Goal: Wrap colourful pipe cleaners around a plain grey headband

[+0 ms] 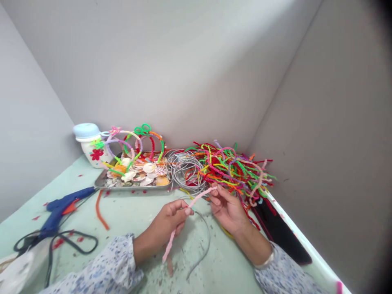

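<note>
Over the worktop (pixel 128 214), head view: we have a pink fuzzy stem (pixel 200 196) slanting up rightward. Left hand (pixel 168 222): grip clamped around its middle. Right hand (pixel 228 211): grip pinching its upper end. Behind, we log a grey wire coil (pixel 175 175) beside a metal tray (pixel 134 188) of shells (pixel 148 168).

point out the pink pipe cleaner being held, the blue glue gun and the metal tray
Pink pipe cleaner (pixel 199 196): head view, on its upper stretch
Blue glue gun (pixel 58 211): head view, where handle meets barrel
Metal tray (pixel 134 188): head view, on the front rim
</note>
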A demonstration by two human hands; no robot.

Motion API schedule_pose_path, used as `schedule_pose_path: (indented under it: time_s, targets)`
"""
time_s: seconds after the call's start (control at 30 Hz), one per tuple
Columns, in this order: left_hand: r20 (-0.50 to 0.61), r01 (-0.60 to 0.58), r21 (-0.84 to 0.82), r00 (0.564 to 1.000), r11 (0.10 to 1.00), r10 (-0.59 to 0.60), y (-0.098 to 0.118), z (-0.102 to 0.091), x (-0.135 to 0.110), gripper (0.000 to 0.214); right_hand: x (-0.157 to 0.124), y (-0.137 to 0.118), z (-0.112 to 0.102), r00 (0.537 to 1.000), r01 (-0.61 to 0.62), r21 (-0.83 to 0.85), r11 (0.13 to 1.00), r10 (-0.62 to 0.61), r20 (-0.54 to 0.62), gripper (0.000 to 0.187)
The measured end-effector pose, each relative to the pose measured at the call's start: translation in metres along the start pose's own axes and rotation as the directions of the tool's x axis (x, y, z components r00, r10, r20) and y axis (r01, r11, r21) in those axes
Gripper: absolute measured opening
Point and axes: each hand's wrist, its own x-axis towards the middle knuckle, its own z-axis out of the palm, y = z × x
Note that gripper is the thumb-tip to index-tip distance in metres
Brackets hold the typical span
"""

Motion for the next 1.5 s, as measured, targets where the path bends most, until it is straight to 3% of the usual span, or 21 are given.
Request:
schedule_pose_path:
  time_s: [0.1,0.23,0.37,0.47,0.57,0.7,0.77,0.83,0.93,1.03,1.2,1.5]
  targets:
    - [0.001,0.003,0.017,1.0,1.0,-0.003,0.002,0.001,0.0,0.022,0.002,0.003,0.001,0.989,0.113,-0.182,0.977,-0.129,-0.078,0.013]
    - [0.018,-0.005,0.061,1.0,0.998,0.004,0.003,0.003,-0.001,0.023,0.001,0.005,0.004,0.953,0.219,-0.451,0.865,-0.288,-0.091,0.014]
    - [0.046,-0.021,0.07,0.999,0.997,0.018,-0.001,0.002,0.0,0.022,-0.004,0.002,0.008,0.893,0.266,-0.79,0.552,-0.45,-0.014,0.019]
    - [0.07,-0.027,0.07,0.997,0.997,0.022,-0.002,0.001,0.002,0.022,-0.008,0.0,0.01,0.842,0.277,-0.911,0.307,-0.534,0.076,0.021]
    - [0.085,-0.037,0.075,0.996,0.996,0.031,-0.002,0.0,0.003,0.022,-0.01,-0.001,0.009,0.801,0.286,-0.943,0.171,-0.583,0.137,0.021]
    - [0.078,-0.055,0.099,0.996,0.994,0.047,-0.001,0.001,0.003,0.022,-0.009,0.0,0.007,0.754,0.295,-0.953,0.067,-0.629,0.189,0.02]
    - [0.066,-0.054,0.103,0.997,0.993,0.047,-0.001,0.001,0.003,0.022,-0.007,0.001,0.006,0.767,0.302,-0.944,0.131,-0.622,0.159,0.02]
    - [0.047,-0.041,0.101,0.998,0.994,0.037,-0.001,0.001,0.003,0.022,-0.004,0.002,0.004,0.834,0.308,-0.888,0.341,-0.546,0.08,0.021]
    - [0.008,-0.03,0.099,1.0,0.995,0.029,-0.002,0.002,0.002,0.022,0.001,0.004,0.002,0.933,0.277,-0.662,0.696,-0.361,0.01,0.023]
    - [-0.015,-0.036,0.103,0.999,0.994,0.038,-0.002,0.002,0.001,0.022,0.002,0.005,0.002,0.966,0.222,-0.467,0.856,-0.257,-0.012,0.025]
    - [-0.012,-0.034,0.101,0.999,0.994,0.035,0.0,0.002,0.002,0.023,0.0,0.003,0.004,0.987,0.145,-0.317,0.937,-0.159,-0.018,0.021]
    - [0.107,-0.064,0.097,0.993,0.993,0.053,-0.003,0.002,0.001,0.025,0.002,-0.005,0.003,0.982,0.164,-0.385,0.908,-0.186,-0.019,0.018]
